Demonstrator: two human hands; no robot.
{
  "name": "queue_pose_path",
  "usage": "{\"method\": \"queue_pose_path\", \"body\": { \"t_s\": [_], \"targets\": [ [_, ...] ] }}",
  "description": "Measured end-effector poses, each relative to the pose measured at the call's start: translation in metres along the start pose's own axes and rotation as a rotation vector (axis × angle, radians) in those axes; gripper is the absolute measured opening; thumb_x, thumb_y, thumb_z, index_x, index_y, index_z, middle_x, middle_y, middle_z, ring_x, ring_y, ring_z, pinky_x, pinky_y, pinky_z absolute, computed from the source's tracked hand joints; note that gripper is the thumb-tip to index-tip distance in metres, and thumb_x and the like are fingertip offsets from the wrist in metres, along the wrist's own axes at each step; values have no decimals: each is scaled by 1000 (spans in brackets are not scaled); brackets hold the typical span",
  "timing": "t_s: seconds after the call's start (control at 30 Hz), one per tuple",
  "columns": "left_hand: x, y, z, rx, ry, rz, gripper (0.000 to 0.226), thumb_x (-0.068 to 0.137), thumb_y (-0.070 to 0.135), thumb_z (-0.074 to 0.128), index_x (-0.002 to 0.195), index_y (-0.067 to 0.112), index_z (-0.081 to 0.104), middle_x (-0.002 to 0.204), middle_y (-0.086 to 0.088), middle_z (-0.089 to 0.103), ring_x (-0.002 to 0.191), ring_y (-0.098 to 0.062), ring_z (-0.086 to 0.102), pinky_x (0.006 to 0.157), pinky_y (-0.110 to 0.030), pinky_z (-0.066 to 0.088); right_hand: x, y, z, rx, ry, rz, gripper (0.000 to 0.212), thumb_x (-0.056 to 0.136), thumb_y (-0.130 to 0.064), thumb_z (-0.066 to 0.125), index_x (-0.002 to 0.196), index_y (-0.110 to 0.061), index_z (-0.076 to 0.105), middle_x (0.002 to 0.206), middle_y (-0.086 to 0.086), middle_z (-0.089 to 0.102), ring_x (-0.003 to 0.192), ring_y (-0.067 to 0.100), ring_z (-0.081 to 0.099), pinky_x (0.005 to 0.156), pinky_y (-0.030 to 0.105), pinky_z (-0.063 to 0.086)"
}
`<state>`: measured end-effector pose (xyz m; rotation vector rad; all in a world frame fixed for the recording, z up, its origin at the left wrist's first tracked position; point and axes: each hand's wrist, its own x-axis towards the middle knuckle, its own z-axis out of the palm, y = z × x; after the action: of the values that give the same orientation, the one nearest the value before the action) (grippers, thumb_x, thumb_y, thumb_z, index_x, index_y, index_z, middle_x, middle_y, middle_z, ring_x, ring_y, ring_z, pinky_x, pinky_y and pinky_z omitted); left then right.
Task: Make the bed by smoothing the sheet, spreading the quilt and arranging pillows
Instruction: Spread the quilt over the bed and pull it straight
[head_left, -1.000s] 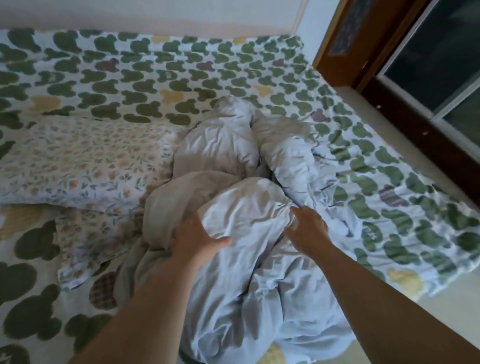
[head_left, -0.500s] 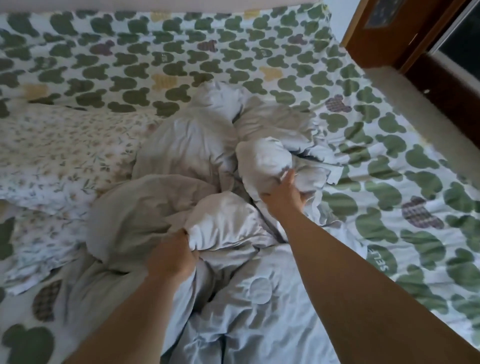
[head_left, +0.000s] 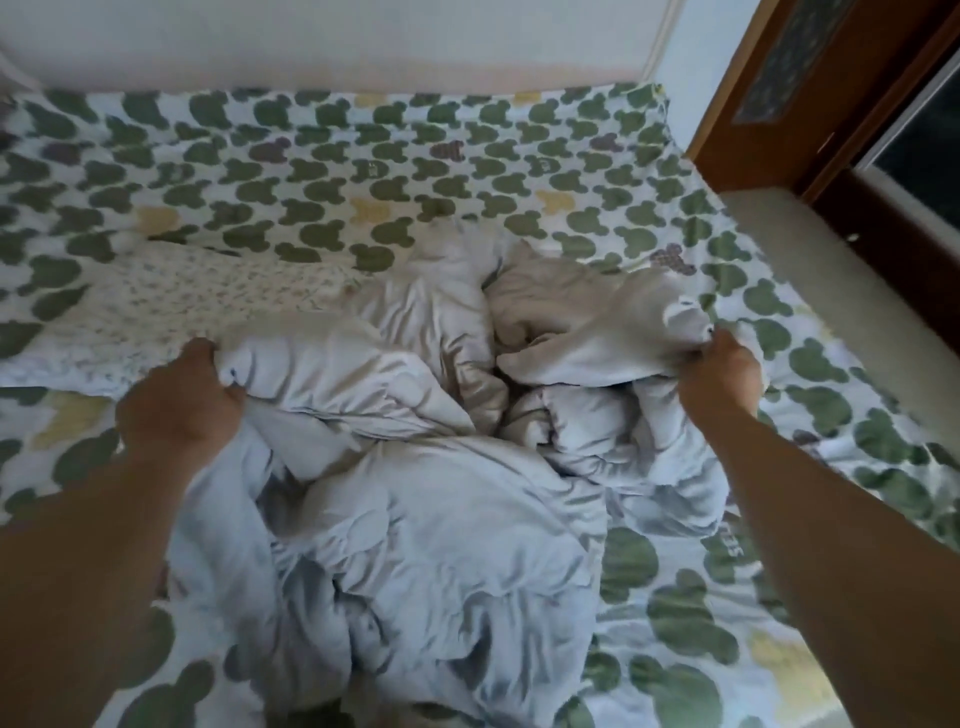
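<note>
My left hand (head_left: 179, 402) and right hand (head_left: 719, 371) each grip bunched quilt (head_left: 431, 519), fingers curled tight.

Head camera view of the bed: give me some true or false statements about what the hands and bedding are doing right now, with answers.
1. The left hand grips the crumpled pale grey quilt. True.
2. The right hand is open and holds nothing. False: it grips a bunch of the quilt.
3. The quilt is spread flat over the bed. False: it lies bunched on the green-patterned white sheet.
4. The floral pillow lies to the left of the quilt. True.
</note>
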<state>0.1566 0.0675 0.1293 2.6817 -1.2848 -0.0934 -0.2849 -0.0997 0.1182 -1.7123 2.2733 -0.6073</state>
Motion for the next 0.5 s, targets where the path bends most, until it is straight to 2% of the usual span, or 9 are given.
{"method": "queue_pose_path", "body": {
  "t_s": [0.1,0.17,0.23,0.3,0.4,0.43,0.5],
  "targets": [
    [18,-19,-35,16,69,-11,29,86,23,55,110,8,46,97,-29,59,87,-48,59,78,-52,51,-23,-1,-24,-43,3,-21,22,90,-8,44,110,-3,52,110,26,56,98,43,56,71,36,35],
    [23,-39,-39,63,35,-85,27,82,14,57,104,3,45,91,-30,56,82,-48,58,74,-53,52,-43,0,-31,-63,-15,13,24,92,-9,42,113,-5,52,113,25,56,100,42,56,72,36,35],
    [22,-52,-39,131,-15,-140,37,76,13,64,103,6,39,92,-28,51,84,-49,57,73,-55,51,-64,0,-37,-83,-67,56,30,93,-9,42,120,-8,53,117,23,57,104,40,56,74,35,34],
    [12,-45,-39,130,-74,-182,50,78,16,65,118,12,35,108,-27,48,98,-49,54,82,-55,48,-81,2,-37,-102,-177,63,35,93,-7,42,126,-8,53,122,21,58,110,39,55,77,35,39],
    [-15,3,-39,112,-199,-80,54,91,19,49,140,14,27,132,-21,46,117,-41,49,96,-50,38,-99,10,-34,-218,-470,-77,39,96,-9,41,133,-4,50,133,18,54,118,33,52,88,31,42],
    [-24,24,-39,63,-237,-50,53,91,22,47,141,14,29,133,-19,47,119,-39,49,98,-49,36,-105,12,-32,-210,-556,-105,37,97,-8,40,132,-4,52,132,19,55,113,32,55,82,27,44],
    [-41,60,-30,-65,-340,47,54,94,34,47,142,14,33,140,-16,47,124,-36,47,103,-45,37,-113,17,-34,-156,-663,-151,31,95,-3,40,116,1,62,115,22,62,87,24,55,56,16,37]
  ]
}}
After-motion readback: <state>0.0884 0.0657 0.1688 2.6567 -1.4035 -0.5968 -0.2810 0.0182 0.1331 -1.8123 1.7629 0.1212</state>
